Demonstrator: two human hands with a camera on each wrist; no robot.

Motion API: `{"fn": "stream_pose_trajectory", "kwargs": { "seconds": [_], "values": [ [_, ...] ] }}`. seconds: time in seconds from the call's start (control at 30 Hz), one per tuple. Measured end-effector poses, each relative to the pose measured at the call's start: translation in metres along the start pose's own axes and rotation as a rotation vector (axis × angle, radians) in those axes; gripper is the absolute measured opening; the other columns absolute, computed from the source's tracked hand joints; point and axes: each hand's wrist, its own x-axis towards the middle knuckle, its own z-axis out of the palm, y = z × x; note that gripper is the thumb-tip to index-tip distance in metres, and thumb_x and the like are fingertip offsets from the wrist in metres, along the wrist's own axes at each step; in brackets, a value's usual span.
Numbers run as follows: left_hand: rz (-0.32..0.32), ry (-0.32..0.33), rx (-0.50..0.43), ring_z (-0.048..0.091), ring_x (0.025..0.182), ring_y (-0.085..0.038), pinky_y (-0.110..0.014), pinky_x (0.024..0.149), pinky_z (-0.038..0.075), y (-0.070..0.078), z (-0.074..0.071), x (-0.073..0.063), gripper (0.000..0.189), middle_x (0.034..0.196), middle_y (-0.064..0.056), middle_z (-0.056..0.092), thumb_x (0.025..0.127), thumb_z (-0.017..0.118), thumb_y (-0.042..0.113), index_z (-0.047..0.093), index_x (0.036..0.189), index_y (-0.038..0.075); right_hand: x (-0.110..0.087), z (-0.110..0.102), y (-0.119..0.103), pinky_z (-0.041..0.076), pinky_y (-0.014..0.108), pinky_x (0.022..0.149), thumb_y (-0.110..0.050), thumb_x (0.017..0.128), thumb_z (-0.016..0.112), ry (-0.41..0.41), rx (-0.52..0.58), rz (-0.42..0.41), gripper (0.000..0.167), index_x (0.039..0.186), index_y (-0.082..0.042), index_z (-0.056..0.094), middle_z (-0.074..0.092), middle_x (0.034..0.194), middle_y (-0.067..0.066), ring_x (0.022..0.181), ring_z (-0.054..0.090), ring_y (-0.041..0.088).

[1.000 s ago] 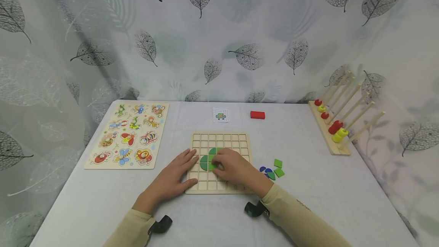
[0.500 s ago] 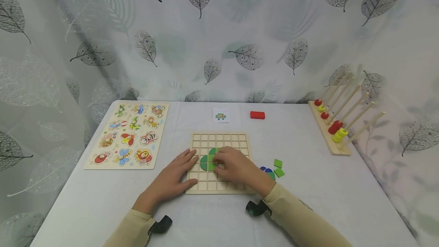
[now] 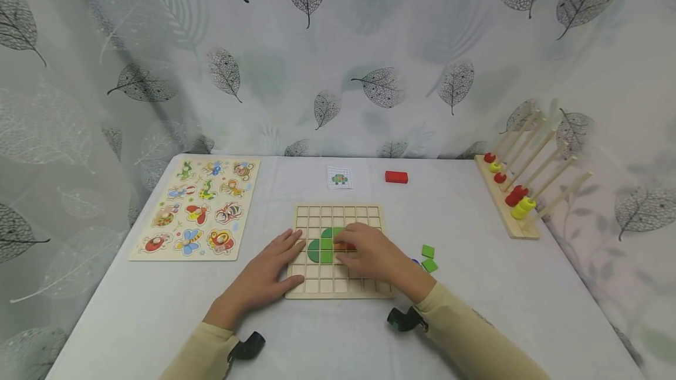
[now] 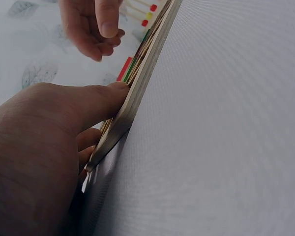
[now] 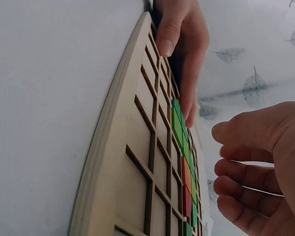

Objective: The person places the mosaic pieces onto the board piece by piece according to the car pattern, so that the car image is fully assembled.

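Note:
A pale wooden grid board lies on the table. My left hand rests on its left edge with fingers spread; in the left wrist view the thumb lies along the rim. My right hand hovers over the board's right half. In the right wrist view, its thumb and fingers stand apart from the board with nothing between them. Green pieces fill several cells. An orange piece and a red piece sit beside them, partly covered by the right hand in the head view.
Loose green squares and a mostly hidden blue piece lie right of the board. Behind stand a small pattern card and a red block. An insect puzzle board is at left, a peg stand with rings at right.
My right hand has shifted slightly right across the board, uncovering an orange and red part of the pattern. Its forearm now covers more of the loose pieces. The left hand stays put.

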Motion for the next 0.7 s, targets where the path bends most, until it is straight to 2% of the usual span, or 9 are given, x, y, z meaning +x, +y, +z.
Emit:
{"fn": "stream_pose_trajectory", "kwargs": {
  "seconds": [0.47, 0.7],
  "values": [
    [0.002, 0.002, 0.003, 0.021, 0.164, -0.027, -0.057, 0.128, 0.028, 0.000, 0.000, -0.001, 0.077, 0.176, -0.004, 0.033, 0.101, 0.073, 0.046, 0.049, 0.165, 0.010, -0.015, -0.015, 0.011, 0.061, 0.035, 0.087, -0.016, 0.094, 0.087, 0.060, 0.022, 0.001, 0.026, 0.118, -0.010, 0.081, 0.074, 0.112, 0.003, 0.099, 0.068, 0.020],
    [0.030, 0.025, 0.018, 0.025, 0.163, -0.032, -0.060, 0.125, 0.032, 0.002, -0.001, 0.000, 0.077, 0.174, -0.008, 0.036, 0.100, 0.075, 0.043, 0.050, 0.163, 0.007, -0.023, -0.022, 0.013, 0.062, 0.036, 0.087, -0.016, 0.095, 0.086, 0.080, 0.039, 0.028, 0.026, 0.119, -0.009, 0.080, 0.074, 0.113, 0.004, 0.099, 0.069, 0.022]
  ]
}}
